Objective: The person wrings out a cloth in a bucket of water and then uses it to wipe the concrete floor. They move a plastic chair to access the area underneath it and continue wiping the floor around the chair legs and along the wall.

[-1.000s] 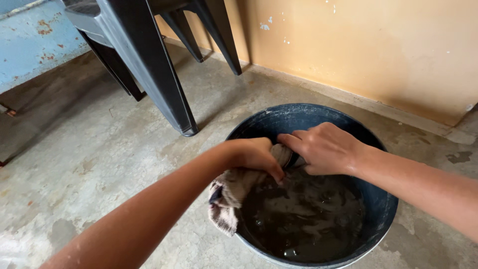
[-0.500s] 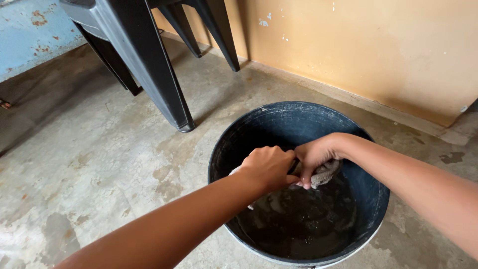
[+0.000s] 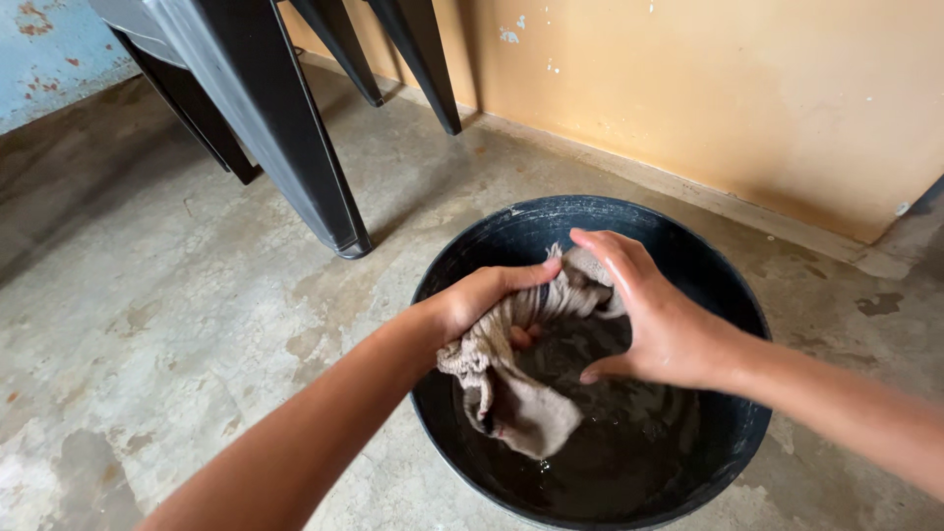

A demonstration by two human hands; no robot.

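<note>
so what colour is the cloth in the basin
Greyish beige, wet; the cloth shows best in the head view, above the dark basin.
</note>
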